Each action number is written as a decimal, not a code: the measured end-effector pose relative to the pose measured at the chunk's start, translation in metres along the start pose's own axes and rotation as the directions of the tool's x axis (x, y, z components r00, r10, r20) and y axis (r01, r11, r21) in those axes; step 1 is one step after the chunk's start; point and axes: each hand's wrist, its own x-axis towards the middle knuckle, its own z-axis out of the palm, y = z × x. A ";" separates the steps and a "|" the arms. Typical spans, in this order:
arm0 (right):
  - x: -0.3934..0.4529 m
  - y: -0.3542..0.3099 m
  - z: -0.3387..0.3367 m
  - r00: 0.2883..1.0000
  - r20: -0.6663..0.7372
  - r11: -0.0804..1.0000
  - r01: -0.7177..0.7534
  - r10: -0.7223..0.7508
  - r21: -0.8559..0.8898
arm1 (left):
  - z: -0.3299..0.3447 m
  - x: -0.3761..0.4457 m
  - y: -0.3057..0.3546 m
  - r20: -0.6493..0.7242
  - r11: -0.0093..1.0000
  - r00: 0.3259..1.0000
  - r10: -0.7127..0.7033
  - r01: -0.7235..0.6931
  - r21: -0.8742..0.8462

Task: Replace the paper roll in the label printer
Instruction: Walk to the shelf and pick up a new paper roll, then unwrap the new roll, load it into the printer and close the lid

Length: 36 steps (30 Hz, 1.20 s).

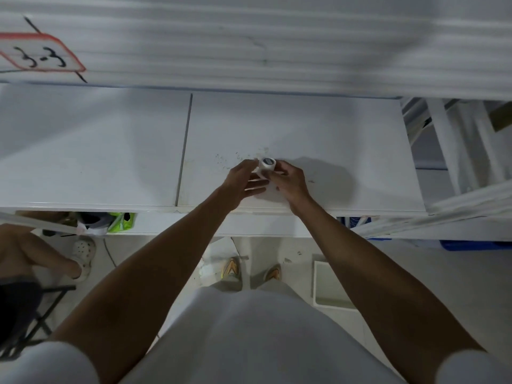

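A small white paper roll [267, 163] with a dark core end facing up sits between my two hands over the white table [332, 139]. My right hand [291, 181] grips the roll from the right side. My left hand [243, 180] touches the roll's left side, fingers curled against it and a strip of white paper. Something white lies under my hands near the table's front edge; I cannot tell whether it is the label printer.
A second white table top [91, 145] adjoins on the left with a seam between. White shelving [457, 151] stands on the right. Another person's leg and white shoe [83, 256] are at lower left. A white bin [327, 284] sits on the floor.
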 end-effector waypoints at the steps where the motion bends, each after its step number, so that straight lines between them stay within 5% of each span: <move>1: 0.000 -0.002 0.000 1.000 0.024 1.000 0.000 0.000 0.008 | -0.007 0.000 -0.003 0.027 1.000 1.000 0.014 -0.014 -0.018; 9: -0.001 -0.005 0.020 0.995 0.095 0.987 0.056 -0.042 -0.149 | -0.021 -0.007 -0.032 -0.014 0.955 0.999 0.048 -0.050 -0.292; 16: -0.001 -0.009 0.050 0.984 0.080 0.940 0.178 -0.161 -0.290 | -0.029 -0.017 -0.043 -0.281 0.911 0.952 0.121 -0.219 -0.349; 23: -0.004 0.002 0.075 0.922 0.332 0.878 0.319 -0.201 -0.355 | -0.047 -0.050 -0.071 -0.429 0.866 0.892 0.145 -0.324 -0.381; 29: -0.046 0.020 0.111 0.707 0.690 0.837 0.467 -0.159 -0.286 | -0.079 -0.124 -0.139 -0.584 0.849 0.806 0.095 -0.372 -0.376; 36: -0.146 0.044 0.186 0.293 0.956 0.769 0.608 0.012 -0.195 | -0.111 -0.258 -0.230 -0.747 0.796 0.664 -0.047 -0.427 -0.429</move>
